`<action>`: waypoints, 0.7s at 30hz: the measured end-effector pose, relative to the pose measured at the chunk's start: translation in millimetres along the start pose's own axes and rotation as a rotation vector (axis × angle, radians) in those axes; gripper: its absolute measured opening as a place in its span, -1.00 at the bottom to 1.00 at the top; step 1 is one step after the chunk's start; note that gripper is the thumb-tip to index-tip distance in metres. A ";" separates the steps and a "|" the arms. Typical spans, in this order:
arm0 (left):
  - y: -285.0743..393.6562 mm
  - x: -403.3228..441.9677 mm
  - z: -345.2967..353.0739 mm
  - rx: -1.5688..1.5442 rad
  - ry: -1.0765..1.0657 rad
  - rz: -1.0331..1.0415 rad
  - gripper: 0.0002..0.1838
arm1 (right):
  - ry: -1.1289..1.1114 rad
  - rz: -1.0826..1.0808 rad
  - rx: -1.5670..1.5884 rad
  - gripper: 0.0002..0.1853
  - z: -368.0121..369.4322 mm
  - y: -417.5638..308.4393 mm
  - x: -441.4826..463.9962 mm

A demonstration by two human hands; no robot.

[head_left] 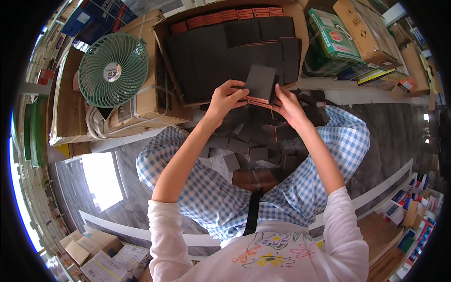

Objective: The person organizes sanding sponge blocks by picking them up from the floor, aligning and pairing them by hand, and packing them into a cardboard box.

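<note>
Both hands hold a small dark box (261, 81) with an orange printed edge, in front of a large carton. My left hand (226, 99) pinches its left side with thumb and fingers. On the opposite side, my right hand (288, 105) has its fingers around the lower right corner. A second orange edge shows just under the box, so there may be two stacked. Behind it, the open cardboard carton (165, 61) holds flat rows of dark boxes (197, 56), with orange ends (244, 14) along the far side. More loose dark boxes (258, 153) lie heaped between my legs.
A green fan (112, 70) leans against a brown carton (162, 105) on the left. To the right stand a green-and-white box (334, 35) and another carton (371, 33). Shelves with packages (404, 202) line the lower right, and cartons (101, 242) sit at the lower left.
</note>
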State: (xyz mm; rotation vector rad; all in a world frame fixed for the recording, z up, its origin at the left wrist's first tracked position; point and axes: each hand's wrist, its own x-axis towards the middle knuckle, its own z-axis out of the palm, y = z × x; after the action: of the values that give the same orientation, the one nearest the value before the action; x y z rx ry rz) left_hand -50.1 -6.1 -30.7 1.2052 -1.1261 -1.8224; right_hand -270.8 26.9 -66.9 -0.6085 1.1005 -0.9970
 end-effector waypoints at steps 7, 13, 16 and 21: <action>-0.7 -0.1 2.7 0.056 -0.012 -0.003 -0.66 | -0.017 -0.041 0.057 -0.47 0.7 4.8 -1.4; -8.5 1.7 1.9 0.062 -0.005 -0.011 -0.65 | 0.063 -0.030 0.021 -0.53 2.4 11.6 0.4; -10.6 2.3 1.6 0.080 -0.005 0.000 -0.65 | 0.013 -0.050 0.022 -0.60 2.4 13.4 -1.8; -13.5 0.7 4.4 0.176 -0.005 0.019 -0.66 | 0.061 -0.097 0.000 -0.48 1.4 24.6 -0.3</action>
State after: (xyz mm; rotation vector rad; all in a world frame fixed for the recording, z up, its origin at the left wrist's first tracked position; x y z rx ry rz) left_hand -55.4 0.0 -42.4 1.2856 -1.3186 -1.7417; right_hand -260.9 38.3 -86.4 -0.6396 1.1336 -1.1054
